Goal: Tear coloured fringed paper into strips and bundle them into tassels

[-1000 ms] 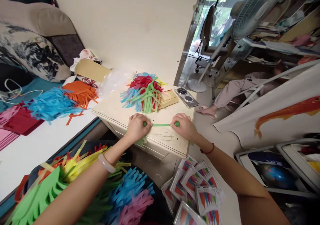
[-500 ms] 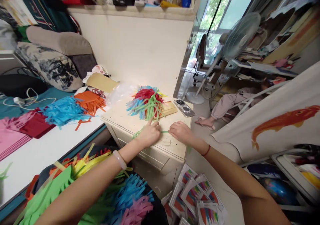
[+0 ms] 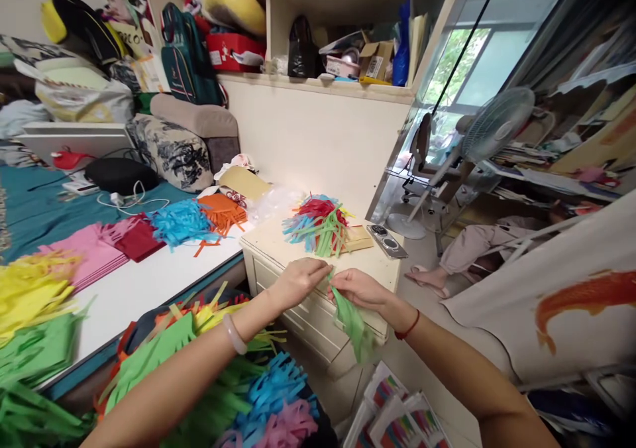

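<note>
Above the front edge of the small cream cabinet [image 3: 263,244], my two hands are close together. My right hand [image 3: 362,289] pinches the upper end of a green paper tassel [image 3: 354,329], whose fringe hangs down below it, slightly blurred. My left hand [image 3: 304,282] has its fingers closed at the tassel's narrow top, the fingertips almost meeting the right ones. Behind them on the cabinet lies a bunch of multicoloured paper tassels [image 3: 322,226]. A phone [image 3: 387,241] rests at the cabinet's right side, by a yellowish flat piece [image 3: 358,238].
Fringed green paper [image 3: 149,362] and blue paper [image 3: 278,388] lie on my lap. Stacks of pink paper [image 3: 97,252], yellow paper [image 3: 34,295] and orange paper [image 3: 223,211] line the white board at left. Printed packets [image 3: 405,421] sit below. A fan [image 3: 499,126] and a seated person [image 3: 477,252] are at right.
My hands have lifted off the cabinet top, drawing closer together with the green tassel, whose fringe now hangs below my right hand. The view has shifted left and up.
</note>
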`<state>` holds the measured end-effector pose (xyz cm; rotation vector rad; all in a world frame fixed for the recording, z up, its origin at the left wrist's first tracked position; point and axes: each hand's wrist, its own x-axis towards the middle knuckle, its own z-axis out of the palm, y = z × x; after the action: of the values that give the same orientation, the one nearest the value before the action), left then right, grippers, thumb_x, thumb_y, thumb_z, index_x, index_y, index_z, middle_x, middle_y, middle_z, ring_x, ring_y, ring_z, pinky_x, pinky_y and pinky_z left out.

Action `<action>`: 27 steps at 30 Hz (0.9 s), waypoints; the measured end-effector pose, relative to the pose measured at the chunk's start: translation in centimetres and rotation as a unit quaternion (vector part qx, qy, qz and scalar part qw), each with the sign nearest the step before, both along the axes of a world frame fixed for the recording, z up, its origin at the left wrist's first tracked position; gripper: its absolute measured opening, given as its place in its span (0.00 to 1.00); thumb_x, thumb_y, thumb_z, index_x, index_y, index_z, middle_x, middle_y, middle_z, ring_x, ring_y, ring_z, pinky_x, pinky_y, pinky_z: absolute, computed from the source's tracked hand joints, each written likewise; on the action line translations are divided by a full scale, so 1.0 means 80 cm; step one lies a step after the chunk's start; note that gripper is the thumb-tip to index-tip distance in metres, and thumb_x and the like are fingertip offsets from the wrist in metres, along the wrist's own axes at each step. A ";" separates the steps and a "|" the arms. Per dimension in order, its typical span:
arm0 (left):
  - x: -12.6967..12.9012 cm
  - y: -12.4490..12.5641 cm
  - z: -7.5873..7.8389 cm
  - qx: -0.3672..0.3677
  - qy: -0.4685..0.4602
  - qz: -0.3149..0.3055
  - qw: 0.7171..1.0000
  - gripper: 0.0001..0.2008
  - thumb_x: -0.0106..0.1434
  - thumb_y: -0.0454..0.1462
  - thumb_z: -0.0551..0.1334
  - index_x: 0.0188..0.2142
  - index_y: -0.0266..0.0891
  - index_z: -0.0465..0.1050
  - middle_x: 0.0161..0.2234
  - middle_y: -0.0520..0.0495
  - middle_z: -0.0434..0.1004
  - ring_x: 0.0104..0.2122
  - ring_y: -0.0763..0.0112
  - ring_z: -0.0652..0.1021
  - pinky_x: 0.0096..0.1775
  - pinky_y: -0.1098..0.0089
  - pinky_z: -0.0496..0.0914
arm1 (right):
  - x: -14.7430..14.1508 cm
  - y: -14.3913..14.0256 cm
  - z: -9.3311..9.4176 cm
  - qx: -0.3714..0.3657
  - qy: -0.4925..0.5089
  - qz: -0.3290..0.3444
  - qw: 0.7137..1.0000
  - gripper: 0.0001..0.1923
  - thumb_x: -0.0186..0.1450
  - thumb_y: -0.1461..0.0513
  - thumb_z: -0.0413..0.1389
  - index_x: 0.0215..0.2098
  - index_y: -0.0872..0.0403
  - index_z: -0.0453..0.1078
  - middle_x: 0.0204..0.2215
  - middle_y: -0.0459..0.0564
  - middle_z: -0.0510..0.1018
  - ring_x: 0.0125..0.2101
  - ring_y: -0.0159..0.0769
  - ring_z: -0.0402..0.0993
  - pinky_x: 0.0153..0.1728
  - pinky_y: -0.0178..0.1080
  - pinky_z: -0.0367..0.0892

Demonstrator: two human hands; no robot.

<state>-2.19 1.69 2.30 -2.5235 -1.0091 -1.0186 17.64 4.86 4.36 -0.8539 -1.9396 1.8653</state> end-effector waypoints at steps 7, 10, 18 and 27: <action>-0.014 -0.025 0.015 -0.105 -0.276 0.070 0.953 0.08 0.61 0.33 0.60 0.35 0.39 0.79 0.28 0.46 0.80 0.27 0.71 0.78 0.31 0.72 0.72 | -0.041 -0.024 0.036 0.166 0.022 -0.059 0.984 0.16 0.53 0.51 0.64 0.24 0.56 0.75 0.29 0.47 0.73 0.33 0.33 0.68 0.39 0.36 0.63; -0.018 -0.030 0.023 -0.140 -0.401 0.064 0.903 0.07 0.58 0.34 0.62 0.33 0.38 0.79 0.29 0.46 0.81 0.28 0.70 0.79 0.31 0.72 0.73 | -0.052 -0.023 0.043 0.178 0.039 -0.059 0.981 0.16 0.53 0.51 0.64 0.25 0.56 0.76 0.36 0.49 0.73 0.41 0.36 0.69 0.45 0.38 0.62; -0.038 -0.037 0.033 -0.279 -0.497 0.027 0.821 0.05 0.52 0.36 0.65 0.26 0.36 0.77 0.24 0.47 0.80 0.24 0.69 0.79 0.28 0.72 0.74 | -0.073 -0.023 0.047 0.133 0.030 -0.033 0.990 0.18 0.50 0.49 0.65 0.23 0.56 0.75 0.46 0.53 0.74 0.49 0.42 0.68 0.52 0.42 0.59; -0.065 -0.044 0.043 -0.446 -0.413 -0.112 0.786 0.18 0.60 0.46 0.61 0.35 0.32 0.79 0.27 0.44 0.80 0.28 0.70 0.77 0.33 0.72 0.70 | -0.071 -0.012 0.048 0.116 0.016 0.013 0.993 0.18 0.56 0.50 0.62 0.33 0.56 0.78 0.35 0.50 0.80 0.40 0.39 0.73 0.47 0.40 0.62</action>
<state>-7.42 -1.83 5.72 -2.9339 -1.7790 -2.2942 11.98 3.93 8.20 -0.7242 -2.1048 1.6154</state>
